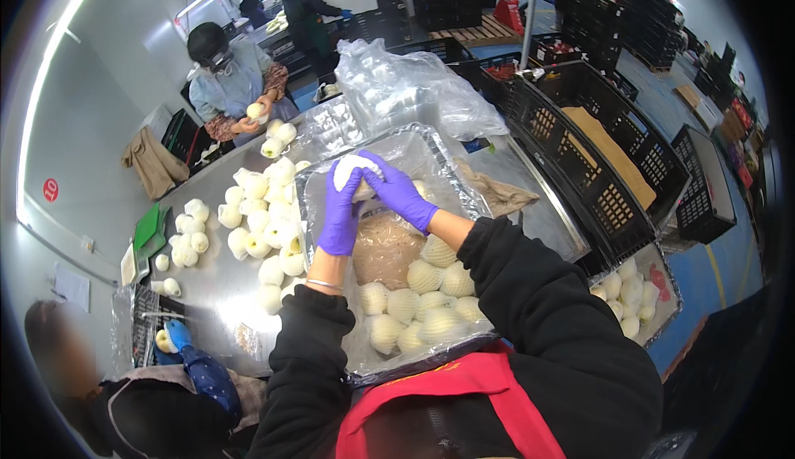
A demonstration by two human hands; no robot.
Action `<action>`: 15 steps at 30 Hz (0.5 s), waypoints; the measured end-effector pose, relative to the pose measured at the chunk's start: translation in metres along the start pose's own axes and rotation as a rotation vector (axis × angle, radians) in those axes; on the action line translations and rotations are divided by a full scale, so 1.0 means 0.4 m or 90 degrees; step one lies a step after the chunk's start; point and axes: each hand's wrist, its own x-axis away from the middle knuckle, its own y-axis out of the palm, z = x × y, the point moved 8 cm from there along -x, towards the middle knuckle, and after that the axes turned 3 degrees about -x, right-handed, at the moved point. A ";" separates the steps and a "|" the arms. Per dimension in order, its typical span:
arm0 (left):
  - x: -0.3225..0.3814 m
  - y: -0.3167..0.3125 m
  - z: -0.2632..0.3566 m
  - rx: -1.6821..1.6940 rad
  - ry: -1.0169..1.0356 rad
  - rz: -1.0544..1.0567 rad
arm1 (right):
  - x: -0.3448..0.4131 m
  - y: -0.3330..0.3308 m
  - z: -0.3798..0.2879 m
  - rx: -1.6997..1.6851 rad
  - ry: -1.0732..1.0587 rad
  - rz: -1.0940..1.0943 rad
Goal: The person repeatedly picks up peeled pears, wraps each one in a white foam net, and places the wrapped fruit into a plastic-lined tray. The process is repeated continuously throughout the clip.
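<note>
Both my hands, in purple gloves, grip one pale round fruit in a white foam net (354, 172) over the far part of a plastic-lined crate (456, 170). My left hand (340, 210) holds its left side, my right hand (400, 192) its right side. Foam-netted fruits (425, 276) fill the near end and right side of the crate. A brown sheet (385, 245) under clear film shows in its middle. More netted fruits (258, 210) lie on the metal table (208, 297) left of the crate. The fruit's underside is hidden by my fingers.
Clear plastic packaging (416, 93) is heaped beyond the crate. A brown cloth (497, 189) and black crates (596, 142) are at the right, a green-topped scale (149, 232) at the left. One co-worker (236, 86) holds a fruit across the table; another's blue glove (179, 335) is at lower left.
</note>
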 end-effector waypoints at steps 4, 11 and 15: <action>0.005 0.000 -0.024 -0.023 -0.011 -0.024 | 0.008 -0.009 -0.038 0.036 -0.075 0.039; -0.045 -0.078 -0.030 -0.062 0.092 0.061 | 0.023 -0.006 -0.078 -0.043 -0.045 0.031; -0.044 -0.112 -0.005 -0.122 0.168 0.108 | 0.021 -0.023 -0.060 -0.044 0.027 0.061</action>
